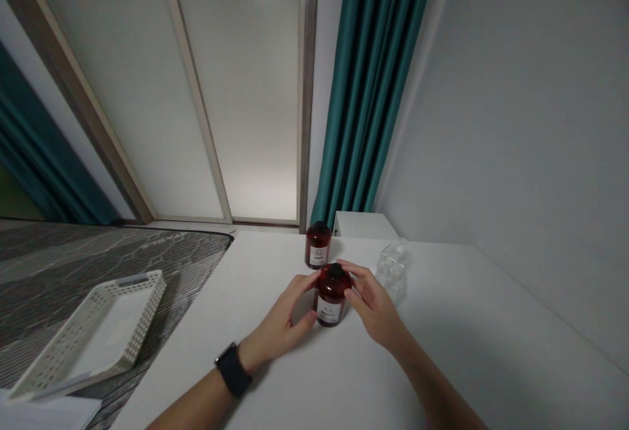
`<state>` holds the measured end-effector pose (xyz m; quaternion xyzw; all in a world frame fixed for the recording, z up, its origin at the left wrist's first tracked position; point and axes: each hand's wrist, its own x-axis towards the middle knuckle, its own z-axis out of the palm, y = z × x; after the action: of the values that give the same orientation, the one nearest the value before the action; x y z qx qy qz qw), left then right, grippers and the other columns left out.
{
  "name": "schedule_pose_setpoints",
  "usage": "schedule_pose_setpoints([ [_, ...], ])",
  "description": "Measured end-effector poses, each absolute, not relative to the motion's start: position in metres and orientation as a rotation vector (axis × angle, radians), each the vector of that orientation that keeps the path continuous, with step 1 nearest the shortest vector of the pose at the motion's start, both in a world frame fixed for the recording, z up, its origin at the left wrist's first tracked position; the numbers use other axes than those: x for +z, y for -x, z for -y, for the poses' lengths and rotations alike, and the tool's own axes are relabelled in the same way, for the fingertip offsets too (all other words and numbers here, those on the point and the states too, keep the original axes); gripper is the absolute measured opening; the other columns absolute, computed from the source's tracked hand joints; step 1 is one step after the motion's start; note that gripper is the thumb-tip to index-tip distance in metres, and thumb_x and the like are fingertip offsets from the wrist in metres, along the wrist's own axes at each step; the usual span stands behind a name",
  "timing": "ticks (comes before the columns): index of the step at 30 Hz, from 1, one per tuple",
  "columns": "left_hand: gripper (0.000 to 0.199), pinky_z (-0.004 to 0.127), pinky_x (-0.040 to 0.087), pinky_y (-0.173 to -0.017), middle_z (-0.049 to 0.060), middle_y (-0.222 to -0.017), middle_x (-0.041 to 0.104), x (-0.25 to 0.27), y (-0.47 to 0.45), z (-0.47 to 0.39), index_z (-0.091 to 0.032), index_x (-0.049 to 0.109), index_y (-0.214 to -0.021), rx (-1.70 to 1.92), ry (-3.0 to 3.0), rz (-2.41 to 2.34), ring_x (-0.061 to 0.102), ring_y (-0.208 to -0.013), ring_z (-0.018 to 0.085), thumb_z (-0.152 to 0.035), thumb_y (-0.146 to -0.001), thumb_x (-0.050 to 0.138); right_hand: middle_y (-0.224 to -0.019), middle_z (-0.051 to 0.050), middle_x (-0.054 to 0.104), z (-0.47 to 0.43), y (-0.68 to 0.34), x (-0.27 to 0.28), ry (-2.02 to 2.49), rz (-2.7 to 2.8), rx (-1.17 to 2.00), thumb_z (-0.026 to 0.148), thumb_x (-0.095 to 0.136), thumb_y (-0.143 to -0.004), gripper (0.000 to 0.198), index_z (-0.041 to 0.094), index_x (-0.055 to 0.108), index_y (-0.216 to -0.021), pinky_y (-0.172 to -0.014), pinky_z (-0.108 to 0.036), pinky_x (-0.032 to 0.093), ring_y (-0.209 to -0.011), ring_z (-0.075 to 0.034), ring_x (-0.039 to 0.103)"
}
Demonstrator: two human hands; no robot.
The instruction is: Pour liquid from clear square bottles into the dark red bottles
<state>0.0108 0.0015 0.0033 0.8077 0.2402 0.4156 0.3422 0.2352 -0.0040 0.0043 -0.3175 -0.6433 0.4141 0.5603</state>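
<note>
A brown bottle [329,312] with a black cap and a white label marked "M" stands upright on the white table [295,397]. Both hands cup it from either side. My left hand [285,318], with a dark watch on the wrist, touches its left side with the index finger and thumb. My right hand [371,305] rests thumb and fingers against its right side and shoulder. A second, similar brown bottle [318,246] is upright just behind. Beyond my right hand lies a crumpled clear plastic piece [393,266]; its exact kind is unclear.
To the left, below table height, a white perforated basket [140,322] sits over a grey patterned surface [196,250]. A white box-like cabinet [366,223] stands behind the table's far edge. Teal curtains [371,89] and frosted sliding doors [246,122] are at the back; a wall is at right.
</note>
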Motion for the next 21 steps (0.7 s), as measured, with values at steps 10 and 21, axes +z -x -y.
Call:
schedule_pose_setpoints([
  [10,0.045,0.049,0.043,-0.105,0.013,-0.133,0.053,0.01,-0.0101,0.0008,-0.027,0.044,-0.144,1.152,-2.149,-0.698,0.051,-0.122,0.03,-0.044,-0.102,0.046,-0.14,-0.011,0.059,0.0044,-0.2338,0.0,0.767,1.471,1.025,0.038,0.059,-0.096,0.051,0.031,0.043,-0.144,-0.111,-0.045,0.047,-0.131,-0.024,0.057],
  [21,0.045,0.048,0.042,-0.104,0.012,-0.13,0.052,0.0057,-0.0112,-0.0008,-0.028,0.041,-0.145,1.144,-2.202,-0.721,0.051,-0.119,0.028,-0.034,-0.1,0.048,-0.139,-0.009,0.059,0.0053,-0.231,0.0004,0.731,1.449,1.031,0.04,0.06,-0.096,0.049,0.032,0.046,-0.142,-0.113,-0.045,0.045,-0.131,-0.023,0.057],
])
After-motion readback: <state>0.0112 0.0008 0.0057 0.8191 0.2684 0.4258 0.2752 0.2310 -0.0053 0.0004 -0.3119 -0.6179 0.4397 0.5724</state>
